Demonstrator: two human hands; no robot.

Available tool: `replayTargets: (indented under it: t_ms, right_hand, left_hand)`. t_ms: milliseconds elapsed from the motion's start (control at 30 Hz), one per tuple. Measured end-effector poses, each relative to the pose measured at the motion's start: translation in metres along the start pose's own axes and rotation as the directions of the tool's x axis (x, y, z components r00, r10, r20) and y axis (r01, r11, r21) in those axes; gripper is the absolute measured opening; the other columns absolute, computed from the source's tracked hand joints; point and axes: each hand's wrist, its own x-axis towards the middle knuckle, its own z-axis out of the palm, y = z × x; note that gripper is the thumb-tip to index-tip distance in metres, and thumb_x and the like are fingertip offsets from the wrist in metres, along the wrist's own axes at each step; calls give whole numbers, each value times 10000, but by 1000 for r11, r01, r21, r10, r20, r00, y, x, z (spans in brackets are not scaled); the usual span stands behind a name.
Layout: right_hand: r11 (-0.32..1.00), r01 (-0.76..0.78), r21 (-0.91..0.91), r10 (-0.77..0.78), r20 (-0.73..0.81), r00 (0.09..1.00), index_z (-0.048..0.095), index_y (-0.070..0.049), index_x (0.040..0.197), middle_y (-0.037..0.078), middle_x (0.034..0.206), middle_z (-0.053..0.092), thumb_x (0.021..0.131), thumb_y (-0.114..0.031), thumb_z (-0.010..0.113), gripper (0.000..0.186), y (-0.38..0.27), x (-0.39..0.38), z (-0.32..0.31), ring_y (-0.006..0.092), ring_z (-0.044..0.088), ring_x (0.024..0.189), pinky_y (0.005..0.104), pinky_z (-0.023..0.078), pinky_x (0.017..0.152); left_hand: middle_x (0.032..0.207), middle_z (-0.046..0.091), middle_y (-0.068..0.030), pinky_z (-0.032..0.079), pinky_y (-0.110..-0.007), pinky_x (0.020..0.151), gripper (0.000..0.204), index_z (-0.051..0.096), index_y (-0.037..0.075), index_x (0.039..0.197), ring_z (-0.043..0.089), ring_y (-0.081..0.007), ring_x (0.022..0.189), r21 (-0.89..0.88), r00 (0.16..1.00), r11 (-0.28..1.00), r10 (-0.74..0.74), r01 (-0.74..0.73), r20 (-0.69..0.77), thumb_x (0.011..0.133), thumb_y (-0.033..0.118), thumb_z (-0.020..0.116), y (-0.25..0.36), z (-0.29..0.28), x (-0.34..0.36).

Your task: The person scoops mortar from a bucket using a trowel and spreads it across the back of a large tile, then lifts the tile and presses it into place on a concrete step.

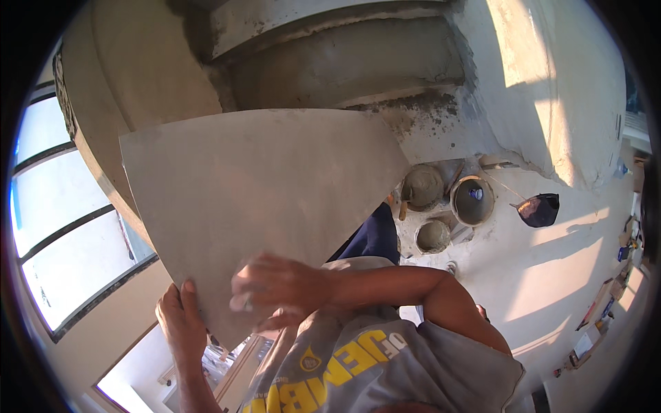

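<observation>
A large grey fan-shaped board or tile [255, 179], with a curved top edge, spans the middle of the view in front of my body. My left hand [180, 313] grips its lower left edge, thumb on the face. My right hand [275, 289] is over the lower part of the board, smeared by motion, its fingers bent near the surface. A pale patch shows at those fingertips; I cannot tell whether it is something held.
Rough cement steps [344, 58] rise beyond the board. To the right, buckets [472, 213] with grey mortar and tools stand on the floor beside a dark bag [539, 210]. A window [69, 220] is at left. Boxes and clutter [585, 344] line the far right.
</observation>
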Motion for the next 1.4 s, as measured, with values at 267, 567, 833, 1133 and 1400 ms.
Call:
replayTargets:
  t_ms: [267, 567, 833, 1133, 1400]
  right_hand:
    - [241, -846, -476, 719, -498, 485, 529, 6, 1427, 246, 1457, 531, 1078, -453, 449, 582, 366, -155, -224, 435, 502, 1348, 499, 411, 1125]
    - [132, -815, -564, 962, -125, 242, 438, -77, 1562, 180, 1649, 345, 918, -853, 384, 1010, 468, -172, -278, 342, 299, 1536, 470, 208, 1274]
    - [303, -818, -490, 899, -138, 415, 600, -7, 1386, 244, 1478, 523, 943, -777, 474, 896, 504, -196, -266, 385, 466, 1392, 497, 306, 1200]
    - [176, -842, -509, 952, -130, 278, 740, 49, 1133, 263, 1204, 689, 947, -775, 446, 895, 508, -174, -235, 399, 577, 1226, 484, 370, 1121]
    - [81, -841, -535, 970, -151, 189, 729, 110, 1076, 273, 1097, 715, 918, -791, 480, 948, 498, -172, -233, 434, 634, 1096, 475, 457, 1057]
  left_hand:
    - [754, 606, -210, 412, -498, 729, 369, 604, -47, 897, 556, -391, 748, 245, 984, 969, 23, 20, -175, 1064, 253, 471, -9, 12, 9]
    - [1027, 588, -188, 413, -476, 882, 484, 586, -39, 1073, 530, -311, 990, 303, 947, 904, -251, 303, -198, 1099, 419, 433, -69, 26, 2]
    - [717, 518, -71, 419, -371, 659, 572, 553, -28, 874, 477, -169, 699, 196, 921, 925, -262, 325, -290, 1105, 477, 411, -88, 55, 17]
    - [728, 587, -38, 459, -349, 629, 566, 614, -13, 893, 530, -124, 678, -84, 852, 897, -439, 434, -285, 1114, 468, 413, -124, 68, 15]
    - [745, 622, -52, 476, -353, 628, 540, 643, -27, 889, 562, -130, 667, -111, 836, 873, -486, 474, -254, 1117, 412, 426, -136, 77, 18]
